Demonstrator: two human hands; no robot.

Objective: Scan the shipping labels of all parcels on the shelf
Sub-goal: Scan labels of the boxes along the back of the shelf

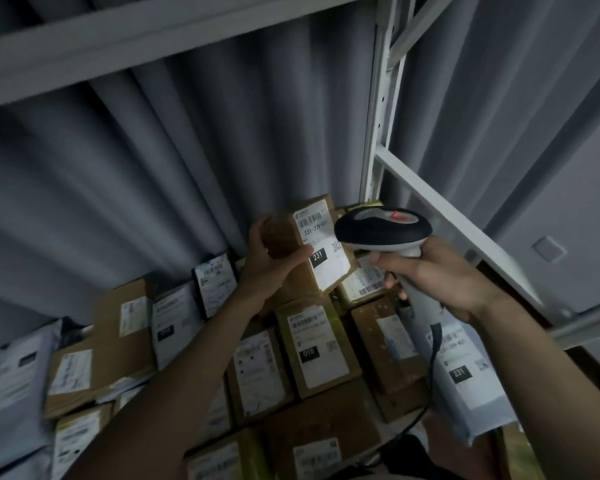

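Note:
My left hand (274,258) grips a small brown cardboard parcel (284,233) lifted above the shelf, thumb across its front. The parcel's white shipping label (321,244) faces me, marked 231, and its lower part is lit brightly. My right hand (440,271) holds a black and grey barcode scanner (383,230) by its handle. The scanner's head sits just right of the label, pointed at it, with a red light on top. A dark cable (430,375) hangs from the handle.
Several labelled cardboard parcels (316,348) and grey mailer bags (14,368) lie packed on the shelf below my arms. A white metal upright (378,133) and slanted brace (465,230) stand at right. A shelf beam (153,39) runs overhead, with a grey corrugated wall behind.

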